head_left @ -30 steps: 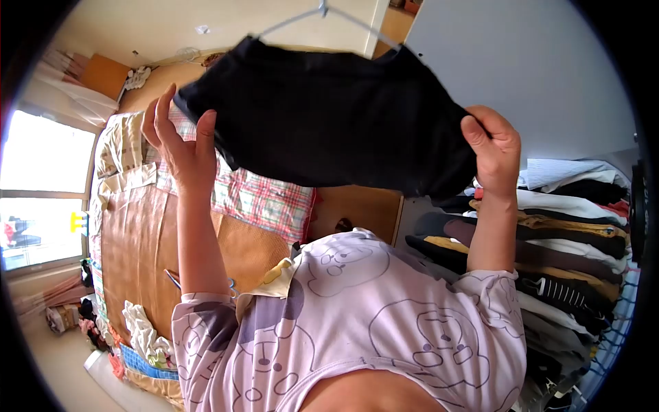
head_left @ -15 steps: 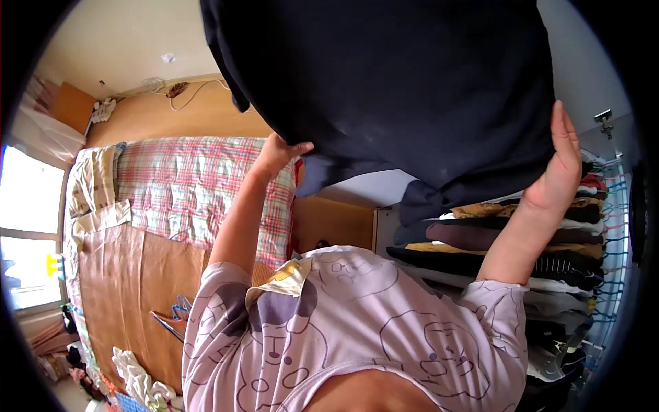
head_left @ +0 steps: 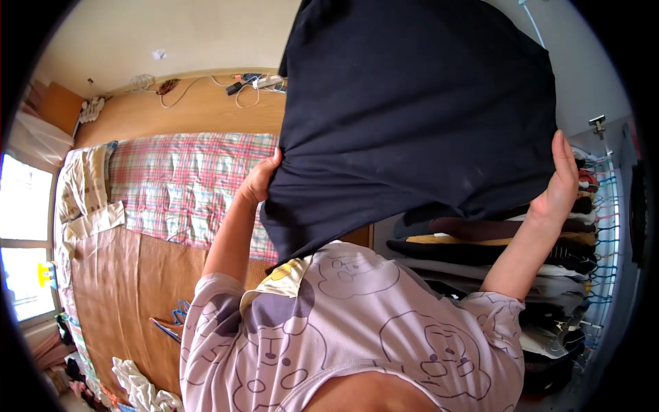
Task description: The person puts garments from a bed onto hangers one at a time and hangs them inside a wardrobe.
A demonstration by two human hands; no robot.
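A large dark navy, nearly black garment hangs spread in front of me, its exact kind unclear. At its left edge my left hand pinches the cloth, thumb in front, with creases fanning out from the grip. My right hand holds the opposite edge; most of its fingers are hidden behind the fabric. Above the garment's upper right edge shows a thin pale blue rod, perhaps part of a hanger. The lower left corner of the cloth droops close to my shirt.
On the right, a wardrobe holds a row of hanging clothes on blue hangers. To the left is a bed with a plaid quilt, brown mat, loose hangers and crumpled white cloth. A power strip lies by the wall.
The garment has dropped lower and is stretched flatter, its left part now hanging down toward my chest. My left hand has shifted slightly left and down; my right hand slightly down.
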